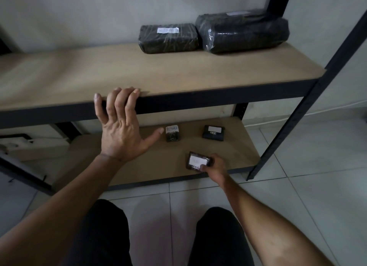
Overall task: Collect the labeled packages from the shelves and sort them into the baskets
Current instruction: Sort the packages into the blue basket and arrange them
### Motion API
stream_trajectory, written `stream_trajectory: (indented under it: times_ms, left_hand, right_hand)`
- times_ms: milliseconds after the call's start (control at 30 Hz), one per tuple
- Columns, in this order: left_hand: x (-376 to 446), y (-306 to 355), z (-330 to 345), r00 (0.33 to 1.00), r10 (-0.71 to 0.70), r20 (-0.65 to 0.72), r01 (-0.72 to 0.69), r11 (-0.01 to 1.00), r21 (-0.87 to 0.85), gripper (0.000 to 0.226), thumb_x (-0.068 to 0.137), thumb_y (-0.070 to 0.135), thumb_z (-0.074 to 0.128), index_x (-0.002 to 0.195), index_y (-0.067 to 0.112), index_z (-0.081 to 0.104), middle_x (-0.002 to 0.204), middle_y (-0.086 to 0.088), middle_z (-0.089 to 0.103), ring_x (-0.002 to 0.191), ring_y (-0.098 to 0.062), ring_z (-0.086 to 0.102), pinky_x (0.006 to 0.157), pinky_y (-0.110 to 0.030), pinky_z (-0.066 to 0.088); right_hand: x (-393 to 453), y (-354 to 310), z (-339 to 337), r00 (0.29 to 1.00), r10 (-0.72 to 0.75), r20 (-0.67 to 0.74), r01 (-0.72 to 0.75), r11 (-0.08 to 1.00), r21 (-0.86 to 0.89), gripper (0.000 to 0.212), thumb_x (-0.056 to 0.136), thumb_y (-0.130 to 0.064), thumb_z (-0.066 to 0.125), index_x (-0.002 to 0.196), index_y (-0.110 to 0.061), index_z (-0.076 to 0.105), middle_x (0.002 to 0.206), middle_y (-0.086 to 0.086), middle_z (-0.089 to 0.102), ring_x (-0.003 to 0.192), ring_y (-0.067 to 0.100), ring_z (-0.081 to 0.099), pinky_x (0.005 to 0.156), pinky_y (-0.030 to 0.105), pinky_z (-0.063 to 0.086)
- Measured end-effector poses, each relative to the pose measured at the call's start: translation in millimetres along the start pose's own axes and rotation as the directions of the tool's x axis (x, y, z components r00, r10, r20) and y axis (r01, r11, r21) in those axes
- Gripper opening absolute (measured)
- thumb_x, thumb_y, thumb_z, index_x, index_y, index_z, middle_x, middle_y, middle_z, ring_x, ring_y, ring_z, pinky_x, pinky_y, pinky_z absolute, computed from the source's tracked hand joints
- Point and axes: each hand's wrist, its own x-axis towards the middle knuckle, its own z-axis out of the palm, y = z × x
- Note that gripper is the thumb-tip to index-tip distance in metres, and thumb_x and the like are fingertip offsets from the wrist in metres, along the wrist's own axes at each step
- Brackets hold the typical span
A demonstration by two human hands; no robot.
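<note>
My right hand [215, 166] grips a small dark package [195, 160] with a white label near the front edge of the bottom shelf [151, 166]. Two more small labeled packages lie further back there: one marked RETURN [173, 134] and a black one [213, 135]. My left hand [121, 130] rests on the front edge of the middle shelf [178, 75], fingertips on the board and thumb spread out below. Two large black wrapped packages, one smaller [168, 38] and one bigger [244, 32], sit at the back right of the middle shelf.
A dark metal upright [294, 116] slants down at the right of the rack. White tiled floor [307, 156] lies around it. A pale low object [29, 146] sits on the floor to the left. My knees fill the bottom of the view.
</note>
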Motion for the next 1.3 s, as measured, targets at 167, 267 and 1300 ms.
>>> stream_trajectory:
  times_ms: [167,267,1300]
  left_hand:
    - [1,-3,-20,0.992,0.04,0.116,-0.032,0.997,-0.067,0.107,0.077,0.067,0.066,0.155,0.004,0.029,0.153,-0.018,0.035,0.148,-0.04,0.025,0.123,-0.064,0.001]
    - [1,-9,-31,0.976,0.092,0.197,-0.07,0.99,-0.118,0.107,0.076,0.058,0.067,0.158,0.006,0.022,0.158,-0.014,0.029,0.152,-0.037,0.019,0.124,-0.062,-0.004]
    - [105,-77,-295,0.626,0.044,0.778,0.439,0.805,-0.399,0.089,0.083,0.009,0.056,0.163,0.017,0.018,0.171,0.0,0.014,0.158,-0.018,0.005,0.128,-0.041,0.014]
  right_hand:
    - [-41,-31,-18,0.994,-0.106,0.034,0.096,0.971,0.218,0.039,0.087,-0.009,0.076,0.122,-0.011,0.058,0.117,0.01,0.072,0.098,0.017,0.072,0.081,0.027,0.061]
    - [-75,-60,-31,0.976,-0.198,0.091,0.165,0.945,0.283,0.04,0.092,-0.02,0.073,0.128,-0.022,0.057,0.115,0.001,0.073,0.1,0.014,0.072,0.087,0.033,0.06]
    - [-321,-413,-154,0.965,-0.181,0.188,0.088,0.904,0.418,0.042,0.09,0.004,0.068,0.129,-0.009,0.057,0.115,0.015,0.07,0.096,0.017,0.07,0.076,0.026,0.06]
